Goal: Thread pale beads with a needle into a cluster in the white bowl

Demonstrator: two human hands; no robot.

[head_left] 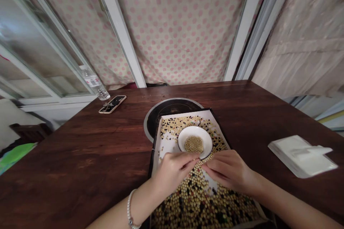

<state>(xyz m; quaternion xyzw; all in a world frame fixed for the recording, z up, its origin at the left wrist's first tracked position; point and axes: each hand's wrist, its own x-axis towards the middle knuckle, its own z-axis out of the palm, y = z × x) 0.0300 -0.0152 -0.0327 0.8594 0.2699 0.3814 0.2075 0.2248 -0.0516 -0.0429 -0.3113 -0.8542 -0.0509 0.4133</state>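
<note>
Right now I've got a round white ceramic bowl (195, 131) with a dark rim, a small heap of pale round soybeans (194, 144) inside, sitting among glossy cream and black beans (199, 200) on a black paper-lined tray (153, 157) on the dark wooden counter (80, 157). My left hand (172, 171) and right hand (228, 170) are curled, fingertips nearly meeting below the bowl's rim; I can't tell whether they're pinching anything.

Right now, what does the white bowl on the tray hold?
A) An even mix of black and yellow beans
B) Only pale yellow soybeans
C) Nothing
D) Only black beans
B. The white bowl holds only pale yellow soybeans, while the black beans lie outside it on the tray.
</note>
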